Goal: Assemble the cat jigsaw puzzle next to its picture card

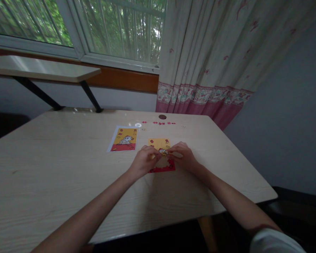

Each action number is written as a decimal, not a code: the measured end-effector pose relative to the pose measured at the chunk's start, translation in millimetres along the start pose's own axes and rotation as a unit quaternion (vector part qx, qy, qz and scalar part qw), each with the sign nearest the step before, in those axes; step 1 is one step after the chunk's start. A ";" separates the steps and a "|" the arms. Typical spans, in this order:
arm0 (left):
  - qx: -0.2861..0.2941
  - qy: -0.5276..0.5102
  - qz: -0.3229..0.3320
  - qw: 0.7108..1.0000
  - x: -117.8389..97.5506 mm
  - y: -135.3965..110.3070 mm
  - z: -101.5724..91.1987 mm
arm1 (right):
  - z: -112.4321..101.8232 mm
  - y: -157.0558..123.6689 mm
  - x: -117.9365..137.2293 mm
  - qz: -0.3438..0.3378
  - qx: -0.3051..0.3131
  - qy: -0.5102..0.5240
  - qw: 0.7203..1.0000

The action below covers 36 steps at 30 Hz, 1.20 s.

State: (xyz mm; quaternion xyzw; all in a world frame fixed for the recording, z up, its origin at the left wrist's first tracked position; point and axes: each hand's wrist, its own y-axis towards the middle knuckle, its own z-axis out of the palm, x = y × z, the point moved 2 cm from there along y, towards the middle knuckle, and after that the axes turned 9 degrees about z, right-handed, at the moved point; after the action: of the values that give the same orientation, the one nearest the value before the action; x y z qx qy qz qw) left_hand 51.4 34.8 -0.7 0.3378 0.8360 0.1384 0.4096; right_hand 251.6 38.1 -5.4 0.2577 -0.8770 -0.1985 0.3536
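A small yellow-and-red jigsaw puzzle (pixel 159 141) lies on the table, with a bare, wood-coloured gap in its middle. Over that gap, a white-and-yellow puzzle piece (pixel 163 151) is between my two hands. My right hand (pixel 183 154) pinches its right side with the fingertips. From the left, my left hand (pixel 146 160) reaches in with fingers and thumb bent together at the piece's other edge. Whether the piece touches the puzzle is hidden by my fingers. Left of the puzzle lies a printed picture (pixel 125 139) of a white bird on yellow and red.
Several small red pieces (pixel 160 123) lie in a row towards the back of the table (pixel 76 168), near a round cable hole (pixel 162 117). A pale small piece (pixel 143 129) lies by the picture. A raised shelf (pixel 44 68) stands back left; a curtain (pixel 202 63) hangs behind.
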 end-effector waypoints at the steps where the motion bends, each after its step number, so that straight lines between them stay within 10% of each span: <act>1: -0.006 -0.012 -0.014 1.000 0.4 0.5 0.1 | -0.2 0.6 1.3 -0.002 -0.005 0.000 1.000; 15: -0.048 -0.204 -0.153 0.966 16.8 -0.2 13.0 | 2.2 2.0 16.2 -0.034 0.015 -0.029 0.999; 28: 0.019 -0.124 -0.107 0.986 5.7 1.9 3.7 | -0.9 1.6 12.5 -0.089 0.032 -0.069 0.993; 36: -0.032 -0.113 -0.126 0.985 20.4 -0.6 -7.5 | -12.8 0.0 4.3 0.012 -0.005 -0.048 0.999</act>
State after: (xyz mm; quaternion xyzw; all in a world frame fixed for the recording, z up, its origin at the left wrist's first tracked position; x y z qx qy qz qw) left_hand 36.4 48.6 -8.4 0.2301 0.8153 0.0727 0.5263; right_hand 258.2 33.4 5.4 0.2355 -0.8949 -0.2111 0.3149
